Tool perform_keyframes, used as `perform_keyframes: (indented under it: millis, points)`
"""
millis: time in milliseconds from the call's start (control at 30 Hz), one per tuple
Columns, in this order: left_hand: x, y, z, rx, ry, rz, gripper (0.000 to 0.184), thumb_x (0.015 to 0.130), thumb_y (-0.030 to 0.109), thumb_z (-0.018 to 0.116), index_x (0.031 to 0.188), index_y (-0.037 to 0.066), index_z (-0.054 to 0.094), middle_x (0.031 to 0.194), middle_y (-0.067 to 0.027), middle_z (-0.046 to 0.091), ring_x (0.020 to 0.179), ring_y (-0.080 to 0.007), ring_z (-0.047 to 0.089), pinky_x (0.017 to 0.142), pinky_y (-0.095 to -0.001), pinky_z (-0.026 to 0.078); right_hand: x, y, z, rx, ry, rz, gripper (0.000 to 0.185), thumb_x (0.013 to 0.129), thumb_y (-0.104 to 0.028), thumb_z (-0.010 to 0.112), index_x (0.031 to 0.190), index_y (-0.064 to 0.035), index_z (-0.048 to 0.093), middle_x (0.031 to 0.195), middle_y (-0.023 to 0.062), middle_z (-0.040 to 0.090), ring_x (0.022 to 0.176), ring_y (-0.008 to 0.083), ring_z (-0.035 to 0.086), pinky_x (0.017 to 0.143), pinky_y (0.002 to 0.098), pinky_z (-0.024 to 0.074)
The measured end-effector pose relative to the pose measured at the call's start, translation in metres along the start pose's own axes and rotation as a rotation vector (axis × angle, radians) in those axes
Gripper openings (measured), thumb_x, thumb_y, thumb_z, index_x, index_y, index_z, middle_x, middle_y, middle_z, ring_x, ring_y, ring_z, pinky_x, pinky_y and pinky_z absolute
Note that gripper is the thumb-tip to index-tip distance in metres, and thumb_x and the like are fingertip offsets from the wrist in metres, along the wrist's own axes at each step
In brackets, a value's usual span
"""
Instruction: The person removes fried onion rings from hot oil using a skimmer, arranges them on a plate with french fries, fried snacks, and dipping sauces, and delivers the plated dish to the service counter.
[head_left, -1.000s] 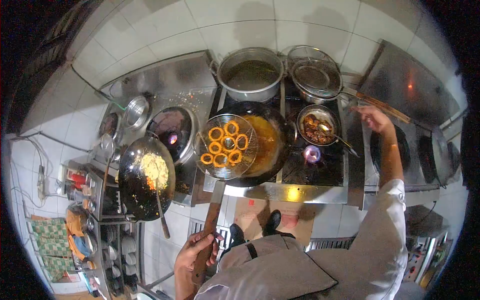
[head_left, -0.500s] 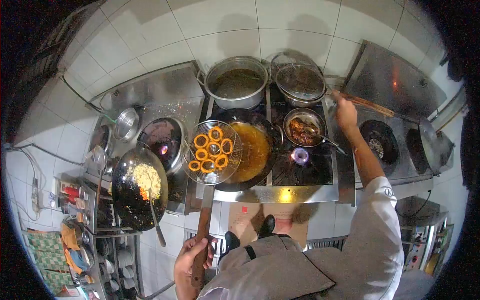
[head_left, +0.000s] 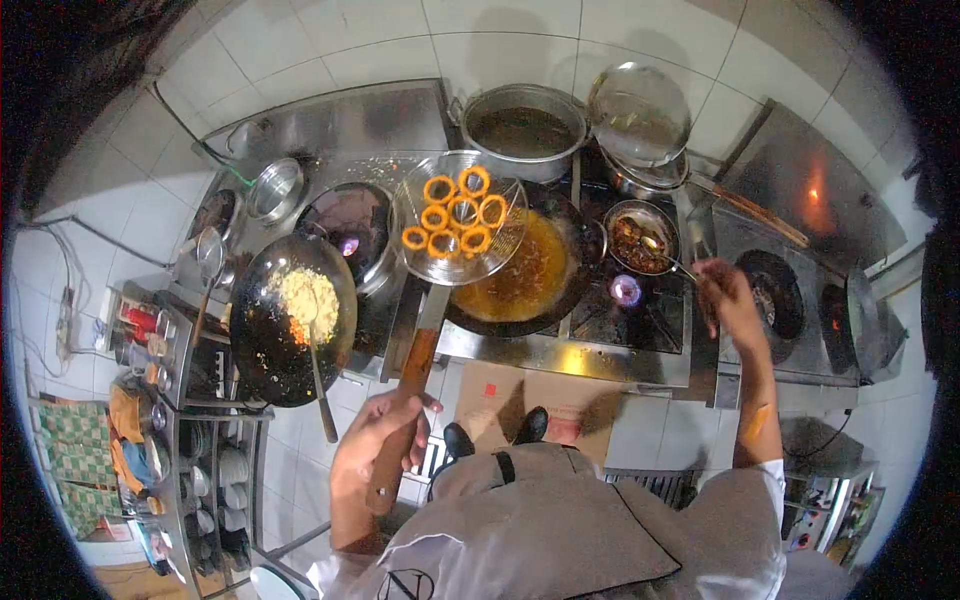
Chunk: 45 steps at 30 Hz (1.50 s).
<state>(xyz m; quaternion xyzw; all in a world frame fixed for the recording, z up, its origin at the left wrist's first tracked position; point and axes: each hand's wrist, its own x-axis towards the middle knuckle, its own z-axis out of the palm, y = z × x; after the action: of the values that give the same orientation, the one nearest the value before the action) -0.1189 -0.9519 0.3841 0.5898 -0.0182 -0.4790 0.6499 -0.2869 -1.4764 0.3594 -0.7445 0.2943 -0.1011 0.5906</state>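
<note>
L hand point(head_left: 385, 435) has fingers clamped round the wooden handle point(head_left: 418, 360) of a wire skimmer point(head_left: 508, 243), w/ the handle's butt end sticking out below the hand. Skimmer's up over the stove point(head_left: 650, 372), partly above the L side of the big oil wok point(head_left: 588, 295), w/ a batch of orange-brown rings point(head_left: 487, 181) spread flat in its mesh.

R hand point(head_left: 728, 300) is over the R side of the stove, fingers bent, by the handle end of a spoon point(head_left: 683, 268) in a small pan point(head_left: 674, 238); can't tell if they touch it or are clamped on anything. Pan holds dark food point(head_left: 628, 250); lit burner point(head_left: 626, 291) just in front of it.

Behind the oil wok: large metal pot point(head_left: 530, 173) w/ dark liquid. To its R, a round strainer point(head_left: 640, 110) leans up over a smaller pot point(head_left: 640, 190).

On the L, a dark wok point(head_left: 258, 350) holds crumbly yellow food point(head_left: 308, 297) w/ bits of orange, plus a ladle point(head_left: 322, 392) w/ its handle over the near rim. Flat cardboard point(head_left: 590, 400) on the floor, nr the person's shoes point(head_left: 535, 424).
</note>
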Motion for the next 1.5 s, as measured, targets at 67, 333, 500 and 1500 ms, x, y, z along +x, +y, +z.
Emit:
perform_keyframes:
  millis: [67,333,500,1500]
  points:
    - [0.000,0.008,-0.011,0.003,0.018,-0.025,0.042,0.105,0.036,0.069,0.119,-0.004,0.067,0.070,-0.0072,0.065,0.050,-0.0159,0.062,0.042,-0.0257,0.046,-0.007,0.031,0.028,-0.281,0.096,-0.326,0.047,0.100,-0.007,0.064,0.147,-0.0032,0.056,0.096,0.0108,0.076,0.078,0.0281,0.075,0.073,0.0432,0.0614]
    - [-0.004,0.023,-0.038,0.038,-0.049,0.058,0.033,0.105,0.031,0.069,0.114,0.000,0.071,0.070,-0.0069,0.066,0.049,-0.0156,0.063,0.041,-0.0265,0.045,0.008,0.055,0.136,-1.246,0.181,-0.218,0.061,0.091,-0.004,0.063,0.151,-0.0101,0.058,0.106,0.0278,0.073,0.084,0.0491,0.071,0.076,0.0560,0.0584]
    - [-0.013,0.018,-0.062,0.006,-0.133,0.043,0.031,0.105,0.030,0.070,0.115,0.001,0.073,0.074,-0.0096,0.069,0.054,-0.0191,0.067,0.046,-0.0304,0.052,0.016,0.118,0.182,-1.038,0.021,-0.427,0.056,0.088,-0.014,0.068,0.145,-0.0111,0.066,0.092,0.0273,0.073,0.085,0.0494,0.071,0.075,0.0576,0.0584]
    - [-0.015,0.004,-0.084,-0.022,-0.150,0.059,0.033,0.104,0.029,0.070,0.116,-0.001,0.071,0.073,-0.0091,0.068,0.052,-0.0184,0.065,0.044,-0.0302,0.050,-0.016,0.012,0.123,-1.179,0.248,-0.430,0.052,0.089,-0.008,0.065,0.139,-0.0199,0.069,0.089,0.0281,0.073,0.082,0.0468,0.072,0.079,0.0592,0.0583]
